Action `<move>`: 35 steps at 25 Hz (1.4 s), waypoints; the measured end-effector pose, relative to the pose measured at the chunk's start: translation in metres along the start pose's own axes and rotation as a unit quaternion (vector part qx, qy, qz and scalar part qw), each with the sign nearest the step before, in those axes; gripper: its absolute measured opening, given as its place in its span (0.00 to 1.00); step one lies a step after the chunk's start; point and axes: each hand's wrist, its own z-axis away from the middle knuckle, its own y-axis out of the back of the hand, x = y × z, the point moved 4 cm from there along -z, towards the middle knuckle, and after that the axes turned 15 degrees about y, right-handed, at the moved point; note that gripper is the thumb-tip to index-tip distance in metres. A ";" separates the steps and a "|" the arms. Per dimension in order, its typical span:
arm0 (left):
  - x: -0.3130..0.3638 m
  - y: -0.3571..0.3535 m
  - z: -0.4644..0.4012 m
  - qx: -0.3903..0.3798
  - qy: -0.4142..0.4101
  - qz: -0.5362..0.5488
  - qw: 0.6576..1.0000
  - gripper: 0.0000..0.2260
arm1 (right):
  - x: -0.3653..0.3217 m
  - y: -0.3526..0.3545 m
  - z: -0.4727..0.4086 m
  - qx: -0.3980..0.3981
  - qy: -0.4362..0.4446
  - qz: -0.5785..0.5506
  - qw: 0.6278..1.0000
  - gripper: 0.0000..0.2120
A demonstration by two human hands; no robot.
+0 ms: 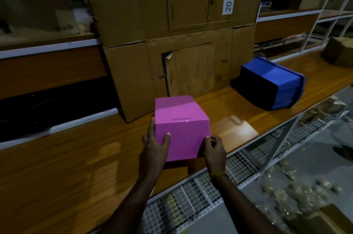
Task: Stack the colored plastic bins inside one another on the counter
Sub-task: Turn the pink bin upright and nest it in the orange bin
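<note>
At centre frame, the left hand (pixel 155 144) and right hand (pixel 214 148) clasp the upturned pink rigid plastic bin (pixel 181 128) by its lower side walls over the wooden table (pixel 76 167). It looks light, stiff, glossy, perhaps slippery. The blue plastic bin (pixel 275 84) lies tipped at right.

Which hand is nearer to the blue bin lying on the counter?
The right hand. It grips the pink bin's right near corner, on the side facing the blue bin. The left hand holds the pink bin's left side, farther from it.
</note>
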 end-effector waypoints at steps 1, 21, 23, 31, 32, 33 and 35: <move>-0.011 0.005 0.000 -0.006 0.000 -0.007 1.000 0.32 | 0.001 -0.007 0.007 -0.009 -0.012 0.004 1.000 0.08; -0.130 0.079 0.007 -0.099 0.156 0.128 0.974 0.14 | -0.058 -0.088 0.069 0.010 0.005 -0.026 1.000 0.17; -0.137 0.074 0.007 -0.102 0.186 0.145 0.966 0.16 | -0.072 -0.089 0.065 0.032 0.041 -0.040 0.998 0.13; -0.144 0.059 0.006 -0.138 0.259 0.184 0.938 0.20 | -0.102 -0.090 0.049 0.042 0.099 -0.086 0.990 0.15; -0.143 0.058 0.005 -0.137 0.260 0.198 0.935 0.17 | -0.100 -0.091 0.045 0.039 0.095 -0.084 0.991 0.16; -0.140 0.060 0.005 -0.130 0.259 0.206 0.935 0.16 | -0.098 -0.093 0.042 0.033 0.091 -0.080 0.992 0.15; -0.136 0.061 -0.002 -0.110 0.255 0.236 0.931 0.16 | -0.094 -0.097 0.042 0.015 0.099 -0.080 0.992 0.12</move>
